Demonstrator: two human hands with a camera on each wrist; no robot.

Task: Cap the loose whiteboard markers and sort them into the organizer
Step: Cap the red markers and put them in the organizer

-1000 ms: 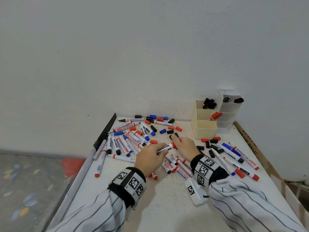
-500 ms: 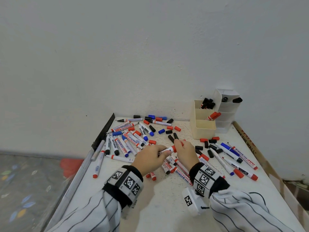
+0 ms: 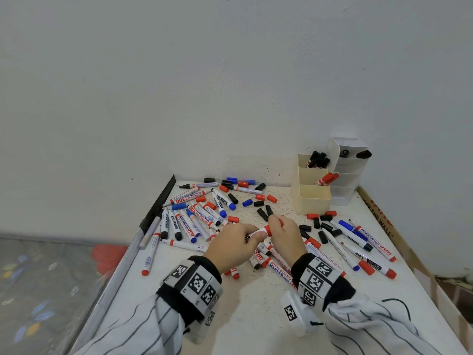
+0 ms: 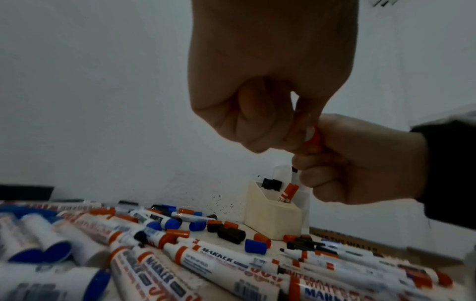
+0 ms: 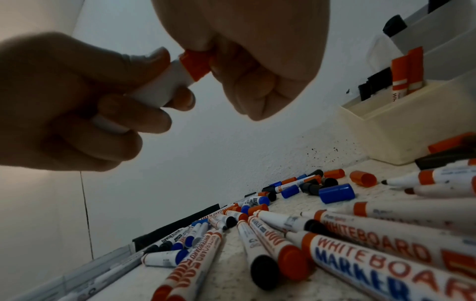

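The left hand [image 3: 231, 245] is wrapped around the white barrel of a red whiteboard marker [image 5: 165, 85], holding it raised just above the pile. The right hand [image 3: 284, 233] pinches a red plastic cap [image 5: 197, 65] between curled fingers at the marker's front end; the cap meets the barrel, but whether it is fully seated cannot be told. Both hands are therefore occupied, neither spread wide. Directly beneath them lies the heap of loose white-barrelled markers [image 3: 194, 221] in red, blue and black, many with bare tips, mixed with scattered loose caps [image 3: 262, 213] on the white speckled desk [image 3: 243, 316]. Further markers [image 3: 358, 249] lie to the right of the hands. At the back right corner, against the wall, stands the cream plastic compartmented organizer [image 3: 311, 201], with a white tiered unit [image 3: 345, 172] just beside it. One compartment holds black markers or caps, another holds two capped red markers [image 3: 326, 179], and the nearest appears empty. Judged from this, the task is at an early stage: only a few items are sorted, and most of the pile awaits capping and sorting.
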